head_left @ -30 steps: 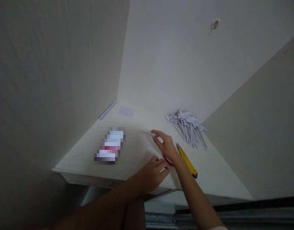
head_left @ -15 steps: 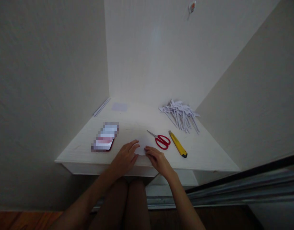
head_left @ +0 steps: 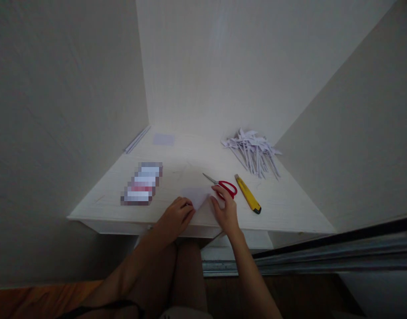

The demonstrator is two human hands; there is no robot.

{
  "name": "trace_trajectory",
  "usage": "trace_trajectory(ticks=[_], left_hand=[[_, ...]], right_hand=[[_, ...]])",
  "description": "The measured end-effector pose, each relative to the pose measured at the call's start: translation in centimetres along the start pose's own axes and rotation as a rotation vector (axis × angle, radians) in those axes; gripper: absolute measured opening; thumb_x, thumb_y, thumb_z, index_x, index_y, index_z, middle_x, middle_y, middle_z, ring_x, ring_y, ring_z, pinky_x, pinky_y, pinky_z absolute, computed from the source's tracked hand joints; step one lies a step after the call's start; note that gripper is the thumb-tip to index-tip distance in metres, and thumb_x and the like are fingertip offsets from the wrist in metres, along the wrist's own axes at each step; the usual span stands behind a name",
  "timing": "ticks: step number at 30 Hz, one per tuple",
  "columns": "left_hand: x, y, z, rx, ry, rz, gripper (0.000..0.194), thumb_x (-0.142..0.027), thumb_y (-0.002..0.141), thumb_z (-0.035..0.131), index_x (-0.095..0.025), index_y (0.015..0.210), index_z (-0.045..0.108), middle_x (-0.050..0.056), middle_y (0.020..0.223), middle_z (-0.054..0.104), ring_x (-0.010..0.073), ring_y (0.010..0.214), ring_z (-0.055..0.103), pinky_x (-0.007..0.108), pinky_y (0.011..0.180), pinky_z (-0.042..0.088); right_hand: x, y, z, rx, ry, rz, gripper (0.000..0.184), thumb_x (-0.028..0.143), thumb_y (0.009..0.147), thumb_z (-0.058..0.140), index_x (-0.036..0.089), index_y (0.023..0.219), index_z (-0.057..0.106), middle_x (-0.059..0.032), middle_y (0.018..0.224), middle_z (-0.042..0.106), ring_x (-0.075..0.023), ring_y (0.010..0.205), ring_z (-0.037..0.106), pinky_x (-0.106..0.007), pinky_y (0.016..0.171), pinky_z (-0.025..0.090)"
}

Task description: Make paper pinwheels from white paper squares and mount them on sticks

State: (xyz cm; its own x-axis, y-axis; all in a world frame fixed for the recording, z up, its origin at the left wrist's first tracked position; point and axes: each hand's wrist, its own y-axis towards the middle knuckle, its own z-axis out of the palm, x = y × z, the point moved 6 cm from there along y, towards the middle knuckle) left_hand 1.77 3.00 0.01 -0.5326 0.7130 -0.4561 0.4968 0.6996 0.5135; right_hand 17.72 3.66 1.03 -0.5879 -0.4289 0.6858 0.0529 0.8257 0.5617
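A small piece of white paper [head_left: 197, 196] lies close to the front of the white tabletop. At its lower left edge, my left hand [head_left: 178, 215] is closed, pinching the paper between thumb and fingers. My right hand [head_left: 227, 212] is beside the paper's right corner, thumb and forefinger apart in a curve. Its fingers partly cover the red handles of the scissors [head_left: 230, 186], whose blades point to the back left. To their right lies a yellow utility knife [head_left: 247, 193].
A heap of white paper pinwheels on sticks [head_left: 254, 150] fills the back right. Thin white paper sticks [head_left: 137, 140] lie along the left wall, near a flat paper square [head_left: 164, 139]. A blurred-out phone [head_left: 142, 184] is at left. Walls enclose the tabletop [head_left: 110, 199].
My right hand has moved right and away from the paper, its thumb and forefinger spreading. My left hand now grips the paper's lower left edge. The view has shifted slightly.
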Motion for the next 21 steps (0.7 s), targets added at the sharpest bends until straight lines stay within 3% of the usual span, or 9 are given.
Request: trace_trajectory(ticks=[3,7,10,13,16,19,21], left_hand=[[0.2,0.2,0.4,-0.04,-0.008,-0.073,0.019,-0.017,0.085,0.043,-0.013,0.078,0.061,0.007,0.083,0.057,0.0156,0.081,0.052,0.03,0.076,0.046],[0.0,0.2,0.8,-0.032,-0.041,-0.087,0.02,-0.018,0.086,0.042,-0.012,0.079,0.06,0.007,0.084,0.056,0.0152,0.082,0.052,0.029,0.077,0.046],[-0.1,0.1,1.0,0.007,-0.04,-0.061,0.022,-0.013,0.086,0.038,-0.01,0.084,0.06,0.008,0.089,0.055,0.0151,0.085,0.051,0.028,0.079,0.046],[-0.5,-0.1,1.2,0.106,0.064,0.003,0.026,-0.005,0.083,0.036,-0.01,0.093,0.06,0.011,0.096,0.056,0.0173,0.09,0.05,0.031,0.08,0.045],[-0.4,-0.6,1.1,0.214,0.239,0.0,0.035,-0.004,0.08,0.041,-0.02,0.103,0.06,0.01,0.109,0.054,0.0235,0.099,0.047,0.039,0.077,0.042],[0.0,-1.1,0.4,0.2,0.364,-0.066,0.044,-0.004,0.078,0.043,-0.033,0.107,0.059,0.008,0.12,0.05,0.0301,0.11,0.042,0.047,0.079,0.037],[0.1,-1.4,0.1,0.179,0.388,-0.069,0.046,-0.005,0.079,0.041,-0.034,0.113,0.055,0.009,0.122,0.05,0.0292,0.113,0.042,0.049,0.083,0.035]], right_hand=[[0.2,-0.4,0.8,-0.009,0.063,0.049,0.023,0.022,0.083,0.047,0.02,0.104,0.055,-0.0099,0.104,0.059,-0.0189,0.099,0.055,-0.037,0.084,0.049],[0.9,-1.1,2.3,0.163,0.108,0.046,0.029,0.025,0.083,0.048,0.022,0.111,0.052,-0.011,0.12,0.049,-0.0196,0.11,0.049,-0.036,0.087,0.049],[0.9,-1.3,2.8,0.203,0.08,0.054,0.031,0.026,0.082,0.05,0.022,0.113,0.051,-0.0115,0.125,0.043,-0.0202,0.112,0.048,-0.037,0.09,0.047],[0.7,-1.3,3.0,0.211,0.016,0.035,0.028,0.024,0.082,0.049,0.02,0.11,0.053,-0.0116,0.117,0.049,-0.0211,0.11,0.049,-0.04,0.092,0.045],[0.7,-1.3,3.0,0.201,-0.043,0.02,0.027,0.022,0.084,0.046,0.018,0.11,0.053,-0.0125,0.113,0.052,-0.0213,0.108,0.05,-0.041,0.094,0.043],[0.7,-1.3,2.9,0.184,-0.056,0.025,0.027,0.022,0.085,0.044,0.017,0.11,0.053,-0.0132,0.112,0.052,-0.0207,0.105,0.052,-0.039,0.091,0.045],[0.8,-1.2,2.8,0.164,-0.077,0.022,0.026,0.022,0.084,0.045,0.016,0.108,0.054,-0.0137,0.112,0.053,-0.0214,0.104,0.052,-0.039,0.09,0.045]])
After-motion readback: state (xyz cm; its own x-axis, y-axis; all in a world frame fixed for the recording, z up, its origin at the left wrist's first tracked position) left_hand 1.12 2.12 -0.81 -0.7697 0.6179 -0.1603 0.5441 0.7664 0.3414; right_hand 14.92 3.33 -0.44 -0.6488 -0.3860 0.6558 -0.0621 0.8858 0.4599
